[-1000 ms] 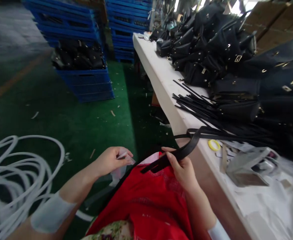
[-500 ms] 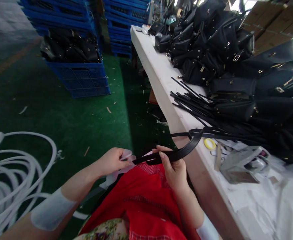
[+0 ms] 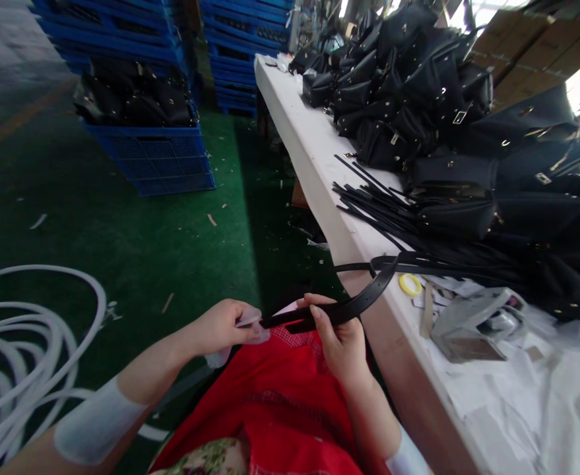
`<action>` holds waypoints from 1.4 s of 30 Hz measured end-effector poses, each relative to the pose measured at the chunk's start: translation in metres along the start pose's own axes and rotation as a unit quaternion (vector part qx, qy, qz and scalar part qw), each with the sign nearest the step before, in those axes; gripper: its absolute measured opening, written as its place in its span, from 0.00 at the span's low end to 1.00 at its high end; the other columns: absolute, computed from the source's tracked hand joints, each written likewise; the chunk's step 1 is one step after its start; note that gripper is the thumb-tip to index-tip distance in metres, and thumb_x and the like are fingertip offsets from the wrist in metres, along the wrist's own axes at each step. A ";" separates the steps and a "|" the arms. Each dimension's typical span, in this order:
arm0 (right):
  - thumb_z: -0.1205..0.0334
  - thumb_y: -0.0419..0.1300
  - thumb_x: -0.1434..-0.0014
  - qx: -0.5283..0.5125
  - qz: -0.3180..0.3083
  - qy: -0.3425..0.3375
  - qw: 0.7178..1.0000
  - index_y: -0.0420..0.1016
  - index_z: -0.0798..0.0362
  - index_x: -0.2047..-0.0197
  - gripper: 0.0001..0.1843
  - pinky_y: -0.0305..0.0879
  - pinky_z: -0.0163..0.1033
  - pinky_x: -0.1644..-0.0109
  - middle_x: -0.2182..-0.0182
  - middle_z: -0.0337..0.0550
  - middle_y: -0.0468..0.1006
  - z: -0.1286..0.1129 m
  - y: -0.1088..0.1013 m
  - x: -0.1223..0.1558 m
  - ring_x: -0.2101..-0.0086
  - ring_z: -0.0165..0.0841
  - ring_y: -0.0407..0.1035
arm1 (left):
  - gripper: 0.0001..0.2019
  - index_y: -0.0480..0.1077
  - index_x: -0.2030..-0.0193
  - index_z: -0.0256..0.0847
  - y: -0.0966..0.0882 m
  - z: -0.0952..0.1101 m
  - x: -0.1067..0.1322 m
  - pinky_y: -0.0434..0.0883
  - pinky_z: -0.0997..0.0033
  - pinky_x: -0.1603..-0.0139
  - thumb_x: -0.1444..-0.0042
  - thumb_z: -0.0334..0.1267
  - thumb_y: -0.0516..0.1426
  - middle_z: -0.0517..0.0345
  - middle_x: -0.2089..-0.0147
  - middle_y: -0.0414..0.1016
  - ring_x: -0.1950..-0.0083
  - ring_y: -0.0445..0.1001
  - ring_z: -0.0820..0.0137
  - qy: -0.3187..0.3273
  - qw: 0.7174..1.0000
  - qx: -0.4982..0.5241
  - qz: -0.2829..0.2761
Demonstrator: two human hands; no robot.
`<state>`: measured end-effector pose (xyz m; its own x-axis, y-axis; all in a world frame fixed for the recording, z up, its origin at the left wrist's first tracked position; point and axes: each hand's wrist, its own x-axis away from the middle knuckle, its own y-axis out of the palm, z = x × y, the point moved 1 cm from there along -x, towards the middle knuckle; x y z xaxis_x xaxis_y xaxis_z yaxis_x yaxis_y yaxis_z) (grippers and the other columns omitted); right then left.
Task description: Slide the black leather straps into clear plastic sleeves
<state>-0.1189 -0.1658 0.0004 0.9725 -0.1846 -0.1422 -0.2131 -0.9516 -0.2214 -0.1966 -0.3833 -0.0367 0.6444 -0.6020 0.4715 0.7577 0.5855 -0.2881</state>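
Note:
Black straps [image 3: 359, 305] lie across my right hand [image 3: 342, 340], whose thumb and fingers are closed round them over the red apron [image 3: 284, 409]. The straps curve up to the table edge on the right; their tips point at my left hand [image 3: 227, 326]. That hand pinches a thin, whitish translucent sheet [image 3: 256, 323] right at the strap tips, where it touches or wraps one of them. Part of the sheet hangs below the left hand. More black straps [image 3: 373, 204] lie in a bundle on the white table [image 3: 302, 148].
Black bags [image 3: 418, 86] are heaped on the table. A yellow tape roll [image 3: 410, 284], a grey holder [image 3: 472, 326] and white paper lie nearer. On the green floor stand a blue crate [image 3: 165, 158] of black bags, blue pallets [image 3: 250, 46] and a coiled white hose [image 3: 37, 330].
The left hand has shifted slightly down, and the sheet is drawn closer around the strap tip. The right hand keeps its hold on the straps. The whole view has shifted slightly left.

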 end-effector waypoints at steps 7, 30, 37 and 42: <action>0.59 0.57 0.34 0.019 0.011 -0.002 1.000 0.79 0.52 0.52 0.12 0.76 0.44 0.51 0.59 0.47 0.84 -0.006 0.000 0.004 0.57 0.38 0.78 | 0.13 0.68 0.76 0.40 0.002 -0.003 -0.003 0.60 0.74 0.79 0.52 0.47 0.61 0.63 0.78 0.70 0.78 0.69 0.71 -0.010 0.999 -0.032 0.000; 0.61 0.56 0.34 0.106 0.012 -0.041 0.993 0.79 0.52 0.51 0.13 0.75 0.42 0.51 0.58 0.48 0.83 -0.001 0.008 0.009 0.56 0.38 0.78 | 0.16 0.73 0.71 0.39 -0.005 -0.014 -0.006 0.60 0.75 0.74 0.48 0.52 0.58 0.61 0.75 0.72 0.73 0.70 0.69 0.016 0.996 -0.084 -0.017; 0.57 0.56 0.34 0.045 -0.019 0.023 0.999 0.79 0.53 0.52 0.14 0.75 0.41 0.52 0.60 0.48 0.83 0.007 0.015 0.005 0.57 0.38 0.78 | 0.18 0.75 0.66 0.39 0.000 -0.006 -0.005 0.66 0.75 0.70 0.46 0.54 0.59 0.60 0.70 0.75 0.70 0.74 0.68 0.059 0.998 -0.024 -0.008; 0.55 0.56 0.35 -0.004 -0.106 0.093 0.990 0.78 0.54 0.50 0.17 0.69 0.46 0.42 0.52 0.51 0.81 0.031 0.037 0.007 0.50 0.40 0.74 | 0.20 0.74 0.62 0.38 0.006 0.000 -0.013 0.67 0.74 0.69 0.41 0.56 0.56 0.59 0.70 0.75 0.69 0.73 0.68 0.086 0.996 0.037 0.008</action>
<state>-0.1229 -0.1946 -0.0381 0.9960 -0.0223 0.0861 -0.0029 -0.9756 -0.2194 -0.2009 -0.3719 -0.0447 0.6689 -0.6731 0.3156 0.7420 0.6303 -0.2284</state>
